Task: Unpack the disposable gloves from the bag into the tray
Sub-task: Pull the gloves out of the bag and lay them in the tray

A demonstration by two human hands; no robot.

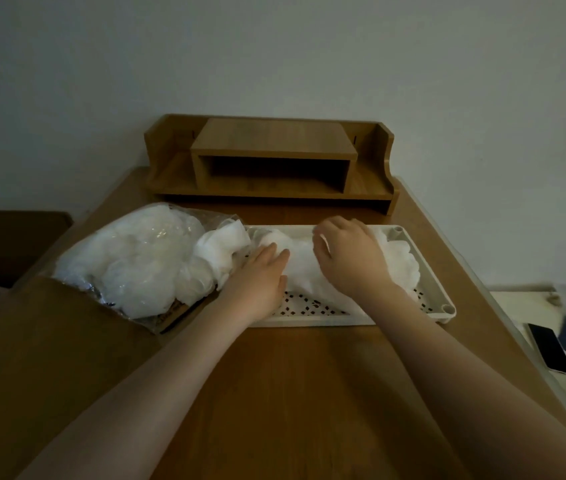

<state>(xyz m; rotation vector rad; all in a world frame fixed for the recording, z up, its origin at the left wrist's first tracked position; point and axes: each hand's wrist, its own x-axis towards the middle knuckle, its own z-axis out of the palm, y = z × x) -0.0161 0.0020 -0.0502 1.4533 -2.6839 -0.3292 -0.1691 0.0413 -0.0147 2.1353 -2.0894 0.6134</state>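
Left hand point(260, 275) flat, right hand point(350, 258) curled, fingers pressing gloves point(302, 268) in tray point(326, 318). Risk: slick film springs back, spilling beyond fingertips.

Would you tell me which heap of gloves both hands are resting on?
The heap in the white tray, not the one in the bag to its left.
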